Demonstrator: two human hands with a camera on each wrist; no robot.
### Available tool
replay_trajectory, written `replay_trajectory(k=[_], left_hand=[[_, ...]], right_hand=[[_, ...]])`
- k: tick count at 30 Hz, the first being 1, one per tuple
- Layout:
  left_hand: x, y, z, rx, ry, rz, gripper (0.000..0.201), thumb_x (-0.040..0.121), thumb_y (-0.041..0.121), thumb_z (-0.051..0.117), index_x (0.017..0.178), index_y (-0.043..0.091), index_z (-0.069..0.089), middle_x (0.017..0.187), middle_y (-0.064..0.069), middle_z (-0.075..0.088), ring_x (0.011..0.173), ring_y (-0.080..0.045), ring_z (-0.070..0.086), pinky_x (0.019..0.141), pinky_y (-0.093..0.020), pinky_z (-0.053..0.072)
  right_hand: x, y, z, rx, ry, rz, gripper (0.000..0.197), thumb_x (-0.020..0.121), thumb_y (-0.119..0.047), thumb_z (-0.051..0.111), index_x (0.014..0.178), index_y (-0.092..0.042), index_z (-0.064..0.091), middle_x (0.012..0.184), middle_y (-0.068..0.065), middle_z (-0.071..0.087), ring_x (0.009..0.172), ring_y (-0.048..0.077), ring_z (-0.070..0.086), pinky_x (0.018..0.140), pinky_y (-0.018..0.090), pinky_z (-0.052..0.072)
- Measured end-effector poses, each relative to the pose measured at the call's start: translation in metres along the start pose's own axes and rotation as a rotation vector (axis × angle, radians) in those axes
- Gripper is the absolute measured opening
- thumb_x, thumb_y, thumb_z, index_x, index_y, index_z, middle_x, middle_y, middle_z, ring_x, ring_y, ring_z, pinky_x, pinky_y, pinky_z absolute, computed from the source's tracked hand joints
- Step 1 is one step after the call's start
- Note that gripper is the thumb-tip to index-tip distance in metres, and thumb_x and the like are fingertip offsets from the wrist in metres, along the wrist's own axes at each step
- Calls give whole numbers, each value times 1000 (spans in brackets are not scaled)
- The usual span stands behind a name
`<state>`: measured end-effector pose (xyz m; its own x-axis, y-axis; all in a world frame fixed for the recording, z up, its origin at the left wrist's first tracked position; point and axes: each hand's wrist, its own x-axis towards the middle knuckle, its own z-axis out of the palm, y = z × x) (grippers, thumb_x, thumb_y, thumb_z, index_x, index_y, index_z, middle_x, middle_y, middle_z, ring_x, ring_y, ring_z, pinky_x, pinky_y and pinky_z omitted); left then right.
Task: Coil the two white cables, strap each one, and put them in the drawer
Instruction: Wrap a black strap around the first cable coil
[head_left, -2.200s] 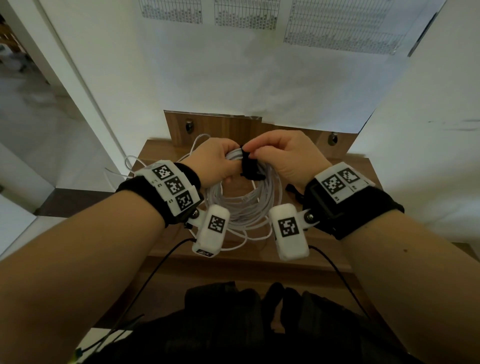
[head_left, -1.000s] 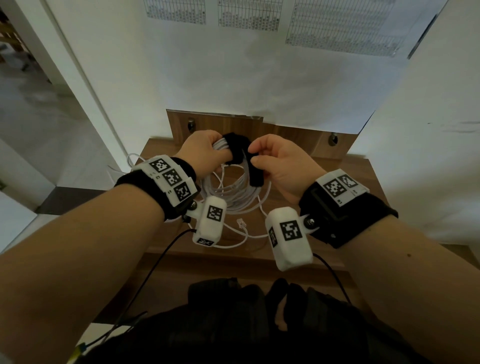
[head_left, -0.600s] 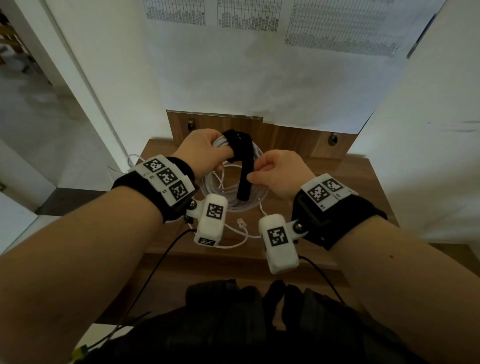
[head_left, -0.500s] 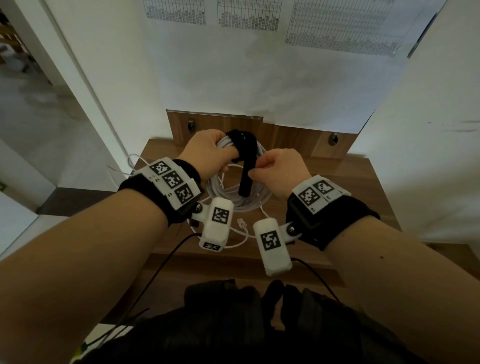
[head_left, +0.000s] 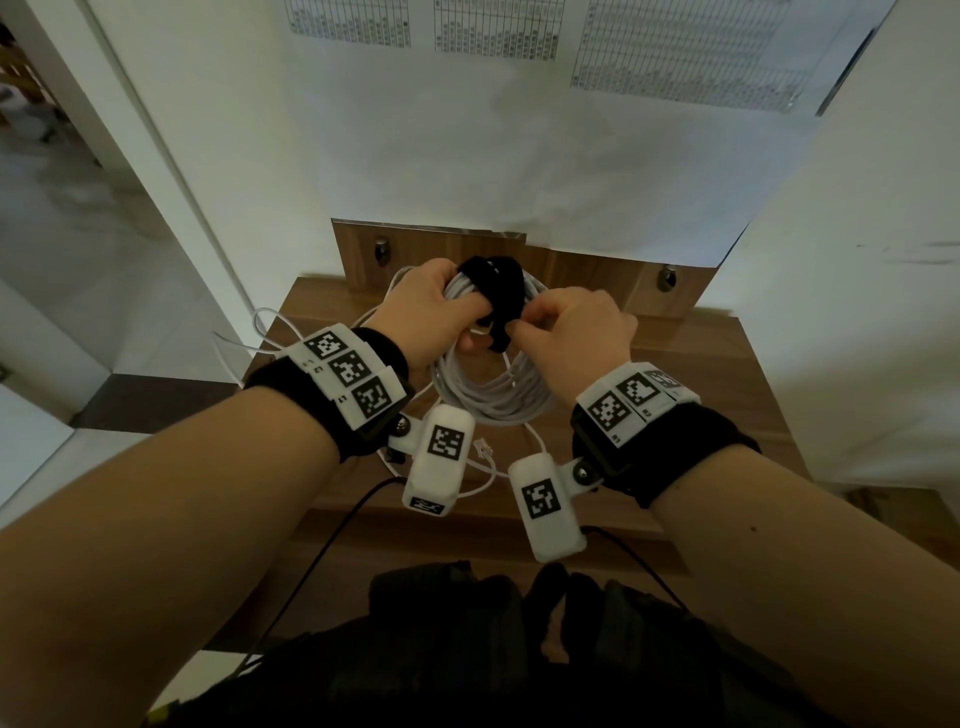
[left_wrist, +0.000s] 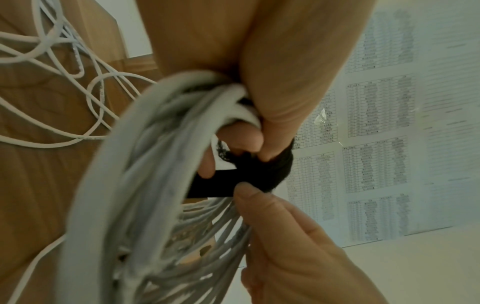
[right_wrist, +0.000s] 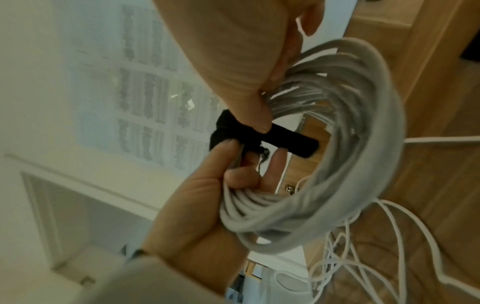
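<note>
Nearest you, the two white camera pods (head_left: 440, 457) hang under your banded wrists, above the front edge of the wooden tabletop (head_left: 727, 395).

Just beyond them your left hand (head_left: 431, 306) is curled round the top of the coiled white cable (head_left: 493, 395), fingers wrapped through the bundle; the left wrist view shows the strands bunched under your thumb (left_wrist: 283, 115). The coil hangs below that hand, lifted off the tabletop, its loops facing you.

To the right of your left hand, touching it, your right hand (head_left: 571, 332) pinches the black strap (head_left: 493, 291) between thumb and fingertip. The strap is wrapped over the top of the coil between your two hands, and its loose end (right_wrist: 293, 142) sticks out across the opening of the coil, on the side towards you.

Below your hands, a clear plug (head_left: 483, 446) on a loose run of white cable lies on the tabletop between the pods.

To the left of your left hand, the second white cable (left_wrist: 52, 86) lies in loose uncoiled loops on the tabletop, partly running off its left edge.

Beyond your hands, a wooden back panel (head_left: 587, 270) with two metal fixings stands against the wall, and printed sheets of tables (head_left: 675, 57) are stuck higher up. The drawer cannot be made out.
</note>
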<state>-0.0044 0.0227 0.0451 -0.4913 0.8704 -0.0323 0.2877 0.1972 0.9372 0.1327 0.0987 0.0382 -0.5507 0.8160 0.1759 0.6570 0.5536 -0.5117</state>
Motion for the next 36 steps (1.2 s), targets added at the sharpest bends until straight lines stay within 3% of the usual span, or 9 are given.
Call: replay_trajectory(k=[5,8,12,19,24,26,30,33,36], left_hand=[[-1,6,-1,2,-36,21,19,91,22,64,99,8,53,58,5,58,39,-1,53,42,-12,41],[-1,6,-4,-28,-61,14,15,90,22,65,94,13,54,57,7,60,41,-3,54,43,-15,43],[-1,0,-5,-31,-101,-5,18,88,23,68,98,13,57,61,7,62,45,-7,54,48,-21,46],[-6,3,-5,-59,-245,19,28,88,23,67,108,6,56,66,0,64,48,-9,57,52,-19,48],[-7,1,-4,-14,-281,46,28,87,29,68,106,11,58,66,0,67,61,-20,64,66,-37,55],[-7,1,-3,-4,-288,51,29,86,29,69,106,11,59,66,1,66,61,-21,62,70,-42,55],[-9,4,-1,8,-289,61,26,87,22,67,106,7,58,67,0,63,54,-15,57,54,-23,50],[-10,4,-2,23,-306,74,18,88,17,66,101,8,57,63,3,63,50,-10,56,52,-20,49],[-10,3,-5,-14,-315,73,21,89,16,66,104,5,57,72,-6,65,50,-11,56,54,-20,49]], right_hand=[[-1,1,2,95,178,-76,31,77,-27,73,67,-25,43,98,-1,39,92,18,36,80,32,32],[1,6,5,295,185,-92,37,74,-18,76,98,-16,48,108,2,43,90,17,47,79,31,45],[11,13,-4,388,-130,16,72,77,-24,78,137,-18,39,115,1,53,100,16,58,81,25,48],[16,25,-10,603,-498,216,43,66,-31,79,107,-23,65,102,7,73,94,26,69,92,49,54],[10,30,-11,727,-598,299,14,82,-15,70,94,-7,70,80,19,71,66,23,65,74,39,56],[9,33,-10,799,-624,340,18,83,-11,68,98,-2,70,93,27,70,74,28,66,75,38,55],[8,39,-9,863,-690,362,23,82,-9,67,104,0,70,103,25,71,97,34,67,97,45,51],[8,45,-10,875,-773,338,49,71,-24,77,113,-1,67,112,25,68,109,37,63,101,48,48],[4,47,-13,1078,-834,405,89,58,-55,84,127,-4,59,119,25,65,111,37,63,91,46,54]])
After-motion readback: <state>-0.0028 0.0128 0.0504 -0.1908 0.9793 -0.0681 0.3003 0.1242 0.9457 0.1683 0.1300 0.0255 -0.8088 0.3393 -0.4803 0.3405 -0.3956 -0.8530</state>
